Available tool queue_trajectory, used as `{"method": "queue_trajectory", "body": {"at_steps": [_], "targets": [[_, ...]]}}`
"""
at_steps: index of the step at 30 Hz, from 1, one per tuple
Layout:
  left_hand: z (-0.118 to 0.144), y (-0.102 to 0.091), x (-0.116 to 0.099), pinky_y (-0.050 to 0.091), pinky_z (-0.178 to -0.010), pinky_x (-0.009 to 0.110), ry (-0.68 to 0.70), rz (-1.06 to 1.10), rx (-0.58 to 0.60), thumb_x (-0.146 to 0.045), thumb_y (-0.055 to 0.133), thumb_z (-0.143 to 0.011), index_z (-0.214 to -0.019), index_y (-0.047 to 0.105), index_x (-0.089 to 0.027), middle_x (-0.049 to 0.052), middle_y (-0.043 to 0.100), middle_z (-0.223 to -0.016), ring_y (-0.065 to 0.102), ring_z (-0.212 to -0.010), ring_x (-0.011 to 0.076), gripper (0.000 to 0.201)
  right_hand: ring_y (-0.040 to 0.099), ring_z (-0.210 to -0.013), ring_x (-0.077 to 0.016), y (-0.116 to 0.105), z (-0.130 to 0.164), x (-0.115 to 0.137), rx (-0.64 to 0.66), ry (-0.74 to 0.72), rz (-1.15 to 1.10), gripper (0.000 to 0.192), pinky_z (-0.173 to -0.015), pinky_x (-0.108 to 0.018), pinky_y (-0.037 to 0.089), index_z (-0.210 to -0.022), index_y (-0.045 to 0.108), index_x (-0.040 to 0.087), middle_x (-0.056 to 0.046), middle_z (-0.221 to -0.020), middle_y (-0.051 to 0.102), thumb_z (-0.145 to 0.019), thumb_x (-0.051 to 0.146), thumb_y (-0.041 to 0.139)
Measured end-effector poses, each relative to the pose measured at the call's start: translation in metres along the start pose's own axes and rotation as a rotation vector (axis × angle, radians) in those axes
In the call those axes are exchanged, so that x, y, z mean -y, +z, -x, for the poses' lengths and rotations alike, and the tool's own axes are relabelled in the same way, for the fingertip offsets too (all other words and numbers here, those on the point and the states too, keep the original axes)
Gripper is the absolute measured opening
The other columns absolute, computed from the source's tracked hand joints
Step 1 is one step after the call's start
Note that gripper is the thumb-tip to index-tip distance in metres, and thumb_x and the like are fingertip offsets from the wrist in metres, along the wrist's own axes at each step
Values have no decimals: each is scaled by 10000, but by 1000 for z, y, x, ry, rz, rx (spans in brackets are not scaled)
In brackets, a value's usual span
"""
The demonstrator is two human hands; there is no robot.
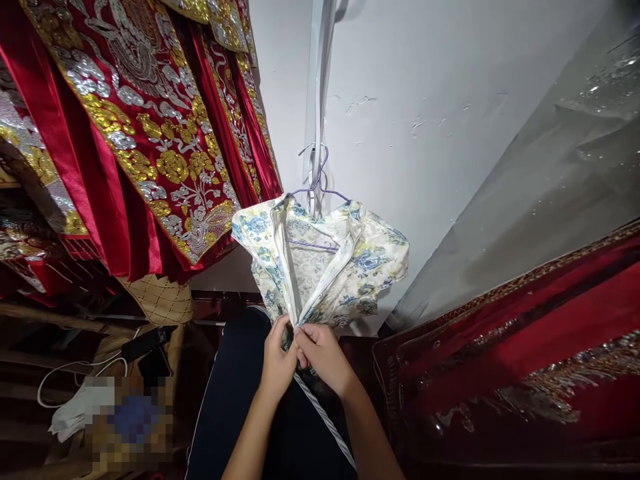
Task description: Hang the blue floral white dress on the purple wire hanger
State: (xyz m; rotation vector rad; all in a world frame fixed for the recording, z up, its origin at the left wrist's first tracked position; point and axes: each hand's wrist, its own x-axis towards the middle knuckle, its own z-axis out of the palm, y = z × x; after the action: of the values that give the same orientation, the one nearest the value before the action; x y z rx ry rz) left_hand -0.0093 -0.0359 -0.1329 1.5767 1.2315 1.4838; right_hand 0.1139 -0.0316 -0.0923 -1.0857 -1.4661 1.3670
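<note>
A cream garment with blue and yellow flower print [320,267] hangs on a purple wire hanger [320,190] against the white wall. My left hand [276,360] and my right hand [323,353] meet just below it, both pinching the two front edges of the garment together at its opening. A white twisted cord or piped edge [325,420] runs down from under my hands.
Red satin robes with gold and silver embroidery [150,133] hang at the left. Another red embroidered cloth under clear plastic [525,347] lies at the right. A dark navy cloth [235,400] is below my arms. White cables and clutter [75,380] fill the lower left.
</note>
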Motion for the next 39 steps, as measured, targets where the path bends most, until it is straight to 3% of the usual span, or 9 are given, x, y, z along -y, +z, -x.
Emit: {"method": "queue_trajectory", "body": {"at_steps": [4,7,13,17,21,26,30,35,39], "targets": [[-3,7,-4,448,-715,277,24,-36,-39,-320,572,-902,-780,648,-197,27,607,-762,571,-741,187,189,459,-420,-107,0,3,0,-3,37,-71,302,-465,-232,340,-647,559,194,29,-462,547,-888,376,548],[6,8,0,431,-689,278,27,-62,-51,-330,579,-899,-725,640,-201,24,596,-711,553,-696,183,226,437,-405,-96,-14,-1,15,-90,44,-149,277,-441,-224,328,-707,612,177,29,-461,549,-878,384,546],[22,20,5,431,-672,292,21,-86,-48,-374,590,-902,-721,617,-211,24,577,-700,543,-685,192,245,460,-453,-62,-67,-59,118,-217,-148,-199,291,-420,-185,350,-744,649,147,16,-567,591,-812,425,702],[18,31,10,423,-649,292,31,-81,4,-379,568,-920,-678,592,-207,26,547,-672,525,-665,187,298,450,-439,-44,-76,-87,167,-221,-282,-225,213,-407,-158,321,-732,626,136,25,-542,567,-836,321,646],[-8,28,-9,472,-705,302,79,-75,113,-368,609,-905,-762,669,-193,43,621,-740,593,-737,198,234,469,-434,-63,-62,-79,158,-185,-337,-128,181,-418,-166,338,-763,616,155,24,-534,592,-869,293,565],[-90,-2,-91,506,-875,334,356,-7,-10,-309,566,-951,-1338,573,-210,73,697,-1008,648,-912,186,400,481,-452,-88,-52,-60,156,-205,-376,42,189,-459,-197,376,-740,611,162,29,-505,566,-885,247,526],[-151,-20,-142,500,-843,303,607,-180,-16,-279,536,-968,-1206,651,-195,74,702,-1041,639,-899,167,277,452,-458,-92,-48,-55,175,-210,-498,172,187,-459,-210,328,-748,623,168,36,-500,540,-893,236,526],[-165,-27,-155,479,-787,279,690,-308,-23,-273,573,-945,-929,664,-172,47,690,-886,618,-814,157,137,400,-438,-97,-47,-77,145,-283,-466,199,206,-443,-231,276,-777,623,175,44,-503,498,-894,319,534],[-176,-52,-143,469,-778,254,604,-97,-256,-294,567,-944,-962,644,-179,31,655,-908,604,-846,145,139,356,-442,-100,-49,-95,85,-378,-330,222,210,-441,-245,214,-653,585,181,51,-478,413,-826,294,547]]}}
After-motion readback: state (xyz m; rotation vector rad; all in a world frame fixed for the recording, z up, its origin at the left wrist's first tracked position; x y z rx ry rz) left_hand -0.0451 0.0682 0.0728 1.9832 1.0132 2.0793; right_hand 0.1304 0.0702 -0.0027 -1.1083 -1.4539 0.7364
